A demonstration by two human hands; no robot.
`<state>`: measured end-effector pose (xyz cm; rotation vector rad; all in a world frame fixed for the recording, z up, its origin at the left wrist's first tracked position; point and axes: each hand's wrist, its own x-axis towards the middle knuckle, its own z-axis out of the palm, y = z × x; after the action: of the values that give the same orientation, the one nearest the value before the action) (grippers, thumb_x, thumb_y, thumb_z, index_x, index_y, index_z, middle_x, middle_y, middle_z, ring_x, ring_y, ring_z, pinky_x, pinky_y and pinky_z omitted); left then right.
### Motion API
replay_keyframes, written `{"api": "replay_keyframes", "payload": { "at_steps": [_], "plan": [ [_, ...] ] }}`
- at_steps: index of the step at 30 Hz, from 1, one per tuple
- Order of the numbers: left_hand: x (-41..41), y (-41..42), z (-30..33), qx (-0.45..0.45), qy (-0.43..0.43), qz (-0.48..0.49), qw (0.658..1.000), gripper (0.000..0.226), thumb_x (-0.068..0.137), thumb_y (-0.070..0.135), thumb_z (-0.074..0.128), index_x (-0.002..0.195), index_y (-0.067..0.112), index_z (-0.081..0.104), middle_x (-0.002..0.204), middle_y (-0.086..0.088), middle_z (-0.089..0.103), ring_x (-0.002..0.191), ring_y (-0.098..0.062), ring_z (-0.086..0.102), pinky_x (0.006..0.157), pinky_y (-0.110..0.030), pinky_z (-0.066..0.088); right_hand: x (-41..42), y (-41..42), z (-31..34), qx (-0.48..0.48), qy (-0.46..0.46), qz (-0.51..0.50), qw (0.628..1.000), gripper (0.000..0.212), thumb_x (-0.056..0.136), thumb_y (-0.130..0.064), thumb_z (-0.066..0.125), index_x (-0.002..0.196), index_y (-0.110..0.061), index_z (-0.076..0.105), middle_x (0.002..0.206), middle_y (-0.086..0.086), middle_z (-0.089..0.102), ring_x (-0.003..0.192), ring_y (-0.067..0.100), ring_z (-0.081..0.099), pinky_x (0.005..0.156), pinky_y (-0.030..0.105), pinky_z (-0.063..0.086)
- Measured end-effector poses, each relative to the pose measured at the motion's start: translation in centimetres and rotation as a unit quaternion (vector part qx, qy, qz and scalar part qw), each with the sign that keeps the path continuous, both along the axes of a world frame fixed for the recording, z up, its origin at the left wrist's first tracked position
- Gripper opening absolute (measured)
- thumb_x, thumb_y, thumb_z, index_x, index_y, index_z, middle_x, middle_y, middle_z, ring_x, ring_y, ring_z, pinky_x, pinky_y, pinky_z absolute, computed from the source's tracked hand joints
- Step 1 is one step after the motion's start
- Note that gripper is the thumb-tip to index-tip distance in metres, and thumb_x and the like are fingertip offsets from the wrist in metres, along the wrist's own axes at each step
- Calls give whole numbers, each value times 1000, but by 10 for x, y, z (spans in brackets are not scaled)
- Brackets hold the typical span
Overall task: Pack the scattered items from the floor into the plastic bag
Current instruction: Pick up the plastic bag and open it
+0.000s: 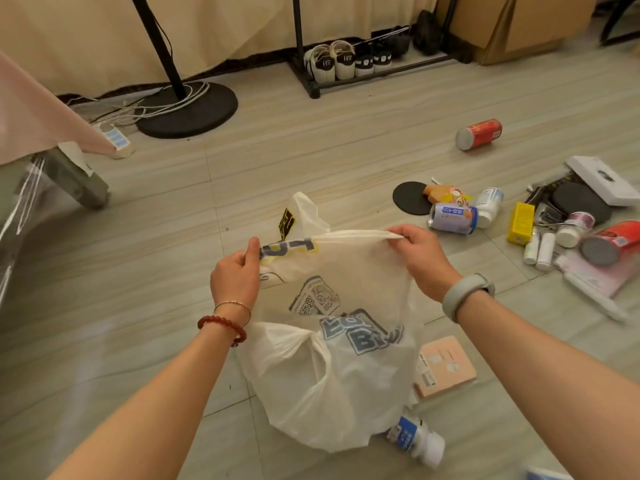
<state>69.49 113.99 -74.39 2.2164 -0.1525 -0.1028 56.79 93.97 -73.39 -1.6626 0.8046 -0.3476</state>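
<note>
White, thin, floppy plastic bag [332, 327] hangs above the floor [311, 150], its top rim pinched by the fingers of the left hand [235, 275] and right hand [424, 258], best gripped there; scattered cans [453, 218] and bottles [488, 206] lie to the right.

Thin, translucent white plastic bag [332, 358], crinkled and faintly glossy. Pale wood-grain floor [311, 143] with a soft sheen. Shiny metal red can [479, 134]. Matt black disc [410, 197]. Smooth pink paper box [446, 367].
</note>
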Motion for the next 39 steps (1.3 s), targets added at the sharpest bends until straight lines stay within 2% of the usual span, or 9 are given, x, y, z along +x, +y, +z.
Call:
{"api": "replay_keyframes", "payload": {
  "at_steps": [4,7,10,15,20,22,27,31,39],
  "plan": [
    [6,2,-4,52,17,59,997,40,91,42,45,62,13,49,83,-10,55,75,-28,50,66,-34,40,12,8,15,196,-65,-13,978,17,92,-4,45,88,-14,58,77,3,59,66,13,56,54,21,50],
    [-2,-5,9,51,-187,-31,981,40,90,40,40,117,13,53,128,-11,49,117,-26,45,98,-42,33,14,16,10,141,-30,-24,989,5,93,-13,46,96,-15,49,83,5,55,70,15,54,58,26,48],
    [-20,-25,30,47,-364,-262,893,61,88,54,34,135,15,35,136,-9,47,124,-17,37,104,-34,27,18,22,7,74,-11,3,997,4,92,-14,48,96,-12,47,83,4,52,74,16,51,63,26,44],
    [-33,-32,17,107,-283,-269,915,58,78,59,38,120,25,58,84,-10,73,74,-30,67,63,-34,51,16,19,13,36,-6,37,999,13,85,-21,61,94,-16,54,97,0,54,89,19,55,72,26,46],
    [-19,-26,29,112,-222,-29,968,34,93,40,43,93,12,64,71,-10,62,66,-26,53,60,-29,32,1,32,17,-366,114,28,923,37,87,-37,54,121,-22,52,125,5,48,119,25,42,96,42,33],
    [-20,-26,33,94,-188,8,978,34,95,38,38,93,11,58,71,-10,58,67,-26,49,61,-31,32,4,41,20,-407,161,39,898,47,88,-49,46,128,-24,46,130,5,46,122,26,38,96,43,32],
    [-24,-24,39,-60,-115,40,991,25,97,29,34,81,13,45,59,7,44,58,-17,42,57,-29,28,9,48,2,-196,208,38,957,76,86,-50,50,144,-22,10,148,15,20,135,37,22,104,52,30],
    [-22,-17,43,-106,-86,57,989,28,98,27,32,79,10,44,61,8,41,59,-14,41,55,-30,32,5,39,-15,-115,91,-38,988,22,93,-12,43,113,-4,50,105,17,55,98,33,53,78,38,43],
    [22,43,28,71,-3,195,978,31,94,26,34,104,8,58,117,-19,57,112,-35,47,96,-44,35,2,15,14,114,-29,122,985,15,88,-4,54,80,-16,60,71,3,62,51,4,62,49,17,50]
  ]
}}
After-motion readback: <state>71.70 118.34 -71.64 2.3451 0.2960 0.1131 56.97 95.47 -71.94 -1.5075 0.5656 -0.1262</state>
